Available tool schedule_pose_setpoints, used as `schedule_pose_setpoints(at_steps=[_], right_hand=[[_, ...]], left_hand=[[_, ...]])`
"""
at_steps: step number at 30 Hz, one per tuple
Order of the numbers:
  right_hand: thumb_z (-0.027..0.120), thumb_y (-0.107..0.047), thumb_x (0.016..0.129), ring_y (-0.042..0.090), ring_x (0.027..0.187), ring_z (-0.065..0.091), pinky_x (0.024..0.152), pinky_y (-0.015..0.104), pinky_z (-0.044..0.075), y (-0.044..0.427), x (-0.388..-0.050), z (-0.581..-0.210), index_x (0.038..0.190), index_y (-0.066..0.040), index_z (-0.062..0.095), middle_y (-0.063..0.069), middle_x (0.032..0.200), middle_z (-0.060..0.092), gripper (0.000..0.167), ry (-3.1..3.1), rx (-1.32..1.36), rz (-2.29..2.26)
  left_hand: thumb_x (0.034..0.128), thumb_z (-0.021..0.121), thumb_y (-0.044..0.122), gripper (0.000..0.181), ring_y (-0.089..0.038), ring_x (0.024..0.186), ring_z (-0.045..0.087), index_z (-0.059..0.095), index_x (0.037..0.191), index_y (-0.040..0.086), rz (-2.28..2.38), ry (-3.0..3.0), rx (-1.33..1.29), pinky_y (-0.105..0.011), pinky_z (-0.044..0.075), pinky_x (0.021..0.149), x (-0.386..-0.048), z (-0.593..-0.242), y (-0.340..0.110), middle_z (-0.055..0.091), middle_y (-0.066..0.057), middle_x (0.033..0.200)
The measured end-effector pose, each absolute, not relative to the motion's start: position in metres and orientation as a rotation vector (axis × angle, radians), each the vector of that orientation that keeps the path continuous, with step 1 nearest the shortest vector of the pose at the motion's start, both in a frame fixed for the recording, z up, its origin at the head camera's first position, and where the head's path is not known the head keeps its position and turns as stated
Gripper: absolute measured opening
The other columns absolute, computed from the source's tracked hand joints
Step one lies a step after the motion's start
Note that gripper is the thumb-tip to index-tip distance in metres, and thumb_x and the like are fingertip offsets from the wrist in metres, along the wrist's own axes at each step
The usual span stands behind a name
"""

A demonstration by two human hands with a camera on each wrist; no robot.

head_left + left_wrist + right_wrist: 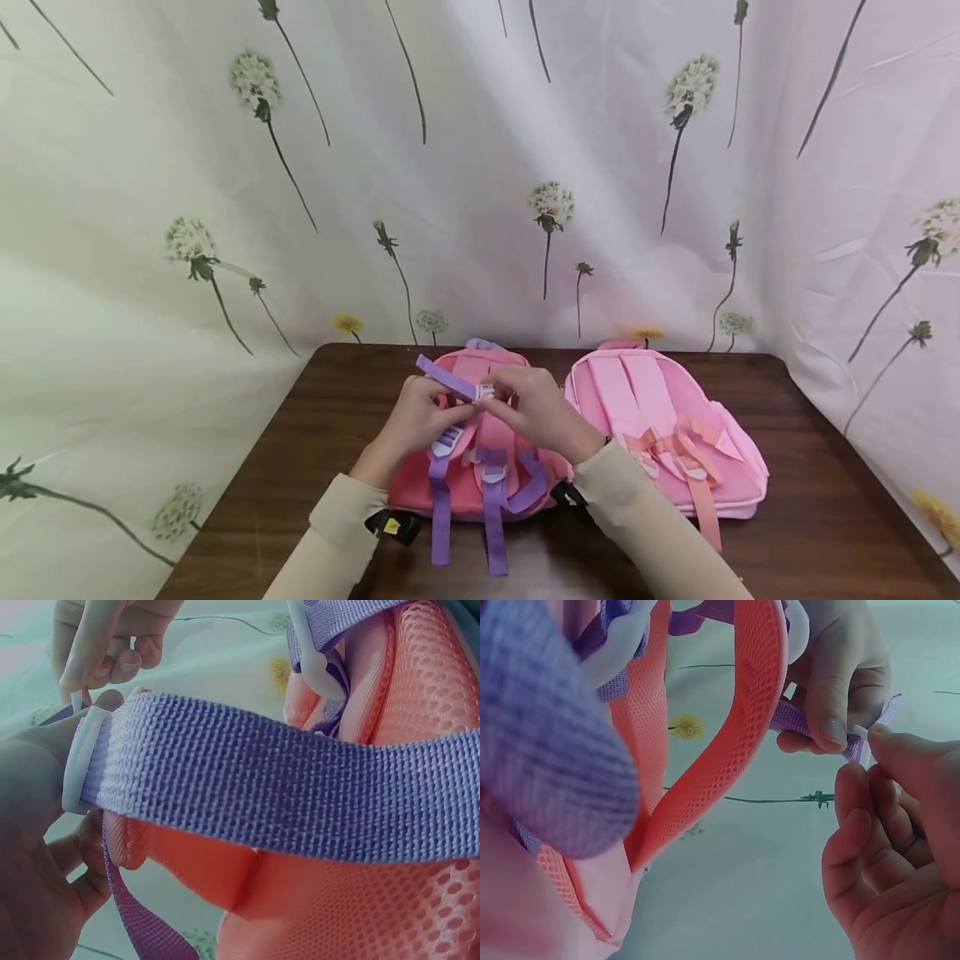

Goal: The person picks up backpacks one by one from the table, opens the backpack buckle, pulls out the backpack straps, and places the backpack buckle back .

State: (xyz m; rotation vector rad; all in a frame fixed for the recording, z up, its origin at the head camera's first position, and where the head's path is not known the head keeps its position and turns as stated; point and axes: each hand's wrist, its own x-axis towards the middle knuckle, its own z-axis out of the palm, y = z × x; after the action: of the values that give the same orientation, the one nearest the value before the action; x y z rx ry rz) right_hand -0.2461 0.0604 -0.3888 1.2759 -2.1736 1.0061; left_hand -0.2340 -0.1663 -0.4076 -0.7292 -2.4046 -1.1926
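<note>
A coral-pink backpack [405,495] with purple straps lies on the table, its shoulder straps facing up. Over it, my left hand [417,415] pinches a purple webbing strap [448,377] between thumb and fingers. My right hand [536,410] pinches a small white buckle [486,392] on that strap, thumb against forefinger. The right wrist view shows this buckle [861,742] between both hands' fingertips, with the strap passing by it. Another white adjuster [81,761] on broad purple webbing [285,780] sits beside the left hand in the left wrist view.
A lighter pink backpack [738,479] with orange straps [705,508] lies to the right on the brown wooden table [262,483]. Loose purple strap ends [495,533] hang toward the front. A dandelion-print curtain [480,208] stands behind the table.
</note>
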Motion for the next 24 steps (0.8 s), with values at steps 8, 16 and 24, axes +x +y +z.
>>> schedule_pose_setpoints(at_steps=[8,16,24], right_hand=[[0.079,-0.01,0.094,0.005,0.07,0.057,0.064,0.027,0.058,0.0606,-0.2454,-0.3917,0.105,-0.008,0.074,-0.004,0.08,0.064,0.012,-2.174,1.268,1.049],[0.078,-0.009,0.095,0.007,0.072,0.06,0.067,0.032,0.06,0.0635,-0.2478,-0.3842,0.107,-0.006,0.074,-0.002,0.082,0.067,0.013,-2.177,1.259,1.072],[0.078,-0.01,0.095,0.008,0.073,0.06,0.066,0.036,0.061,0.0602,-0.2456,-0.3858,0.105,-0.007,0.073,-0.002,0.083,0.066,0.012,-2.22,1.259,1.105]], left_hand=[[0.0842,0.09,0.013,0.008,-0.005,0.069,0.059,0.084,0.09,0.015,-1.137,-2.396,-0.837,-0.025,0.046,0.059,-0.2356,-0.413,-0.1688,0.072,0.014,0.076],[0.0868,0.088,0.016,0.009,-0.008,0.068,0.06,0.082,0.093,0.015,-1.144,-2.403,-0.833,-0.029,0.051,0.058,-0.2376,-0.4079,-0.167,0.073,0.012,0.079],[0.0859,0.089,0.025,0.019,-0.014,0.064,0.057,0.075,0.095,0.017,-1.188,-2.476,-0.757,-0.026,0.048,0.054,-0.2321,-0.4067,-0.1635,0.065,0.006,0.074]])
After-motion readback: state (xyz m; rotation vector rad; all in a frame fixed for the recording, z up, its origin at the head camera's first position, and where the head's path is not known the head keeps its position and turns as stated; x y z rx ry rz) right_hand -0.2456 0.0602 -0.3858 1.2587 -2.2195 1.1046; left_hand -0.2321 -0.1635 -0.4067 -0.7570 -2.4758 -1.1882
